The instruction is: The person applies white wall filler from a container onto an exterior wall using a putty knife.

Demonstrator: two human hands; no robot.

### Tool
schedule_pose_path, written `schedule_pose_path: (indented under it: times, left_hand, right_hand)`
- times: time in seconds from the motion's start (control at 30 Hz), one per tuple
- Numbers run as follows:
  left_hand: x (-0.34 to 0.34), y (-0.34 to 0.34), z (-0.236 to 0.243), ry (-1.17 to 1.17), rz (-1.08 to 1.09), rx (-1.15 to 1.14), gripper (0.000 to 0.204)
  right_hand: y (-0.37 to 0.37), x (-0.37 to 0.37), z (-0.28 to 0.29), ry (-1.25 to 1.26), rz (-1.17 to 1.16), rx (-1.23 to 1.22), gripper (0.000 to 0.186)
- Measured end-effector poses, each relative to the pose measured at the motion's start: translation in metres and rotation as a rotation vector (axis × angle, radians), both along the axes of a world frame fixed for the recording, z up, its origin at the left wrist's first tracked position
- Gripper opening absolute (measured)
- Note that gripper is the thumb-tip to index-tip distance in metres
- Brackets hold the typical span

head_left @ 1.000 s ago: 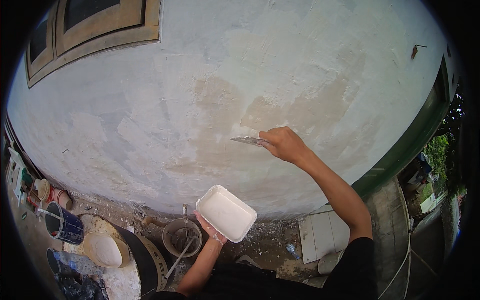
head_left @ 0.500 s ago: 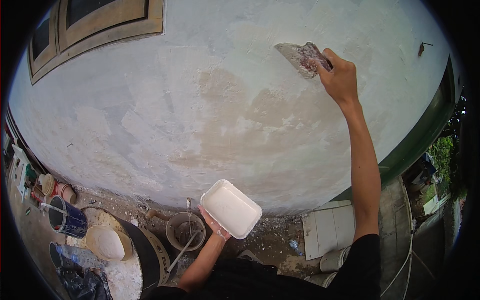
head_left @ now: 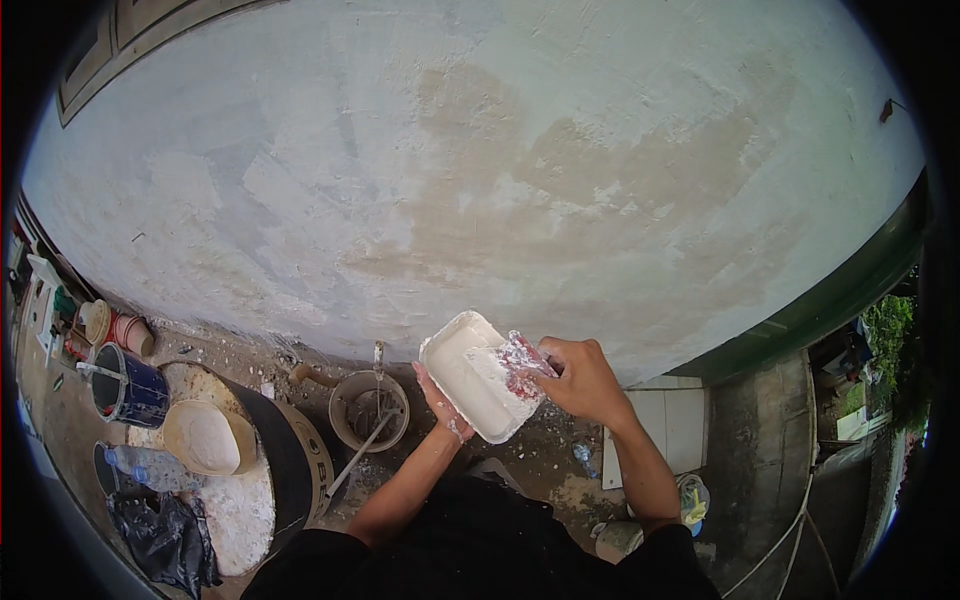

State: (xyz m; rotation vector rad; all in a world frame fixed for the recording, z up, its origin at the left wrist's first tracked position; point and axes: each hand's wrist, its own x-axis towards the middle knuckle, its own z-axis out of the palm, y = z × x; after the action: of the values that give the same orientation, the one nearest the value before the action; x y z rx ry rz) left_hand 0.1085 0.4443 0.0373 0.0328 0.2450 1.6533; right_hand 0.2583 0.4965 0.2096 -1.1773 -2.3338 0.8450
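Note:
My left hand point(head_left: 441, 402) holds a white rectangular tray point(head_left: 450, 352) by its left side and underside, in front of my body. White wall filler coats the tray's inside and rim. With my right hand point(head_left: 588, 378) I grip a putty knife point(head_left: 519, 366), its handle and blade smeared with filler. The blade is at the tray's right side, against the filler, and partly hidden by the smears. Beyond the tray rises a pale wall point(head_left: 330, 180) with uneven beige patches and rough filler marks.
A drum point(head_left: 290, 450) at the lower left bears a beige tub point(head_left: 210, 440), a plastic bottle point(head_left: 150, 468) and a black plastic bag point(head_left: 170, 540). Beside it stand a dark blue bucket point(head_left: 140, 395) and a round bucket point(head_left: 345, 412) with a stick. White panels point(head_left: 665, 430) lie at right.
My right hand has come down from the upper wall, bringing the putty knife to the tray. The tray has shifted slightly up and right in view. The view has tilted lower.

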Motion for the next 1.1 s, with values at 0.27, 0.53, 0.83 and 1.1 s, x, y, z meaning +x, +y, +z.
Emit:
schedule_pose_path:
  times: [0.27, 0.53, 0.83, 1.1]
  left_hand:
    - [0.010, -0.006, -0.002, 0.091, -0.015, -0.086, 0.093]
    - [0.014, -0.009, -0.003, 0.003, -0.059, -0.077, 0.095]
    - [0.017, -0.012, -0.009, 0.016, -0.049, -0.038, 0.096]
    - [0.013, -0.008, -0.010, 0.005, -0.028, -0.038, 0.095]
  right_hand:
    - [-0.014, -0.011, -0.035, 0.003, -0.006, 0.082, 0.019]
    - [-0.013, -0.012, -0.034, -0.063, -0.090, 0.164, 0.018]
    - [-0.015, -0.020, -0.022, -0.205, -0.106, 0.305, 0.014]
    - [-0.009, -0.027, -0.029, -0.255, -0.047, 0.291, 0.012]
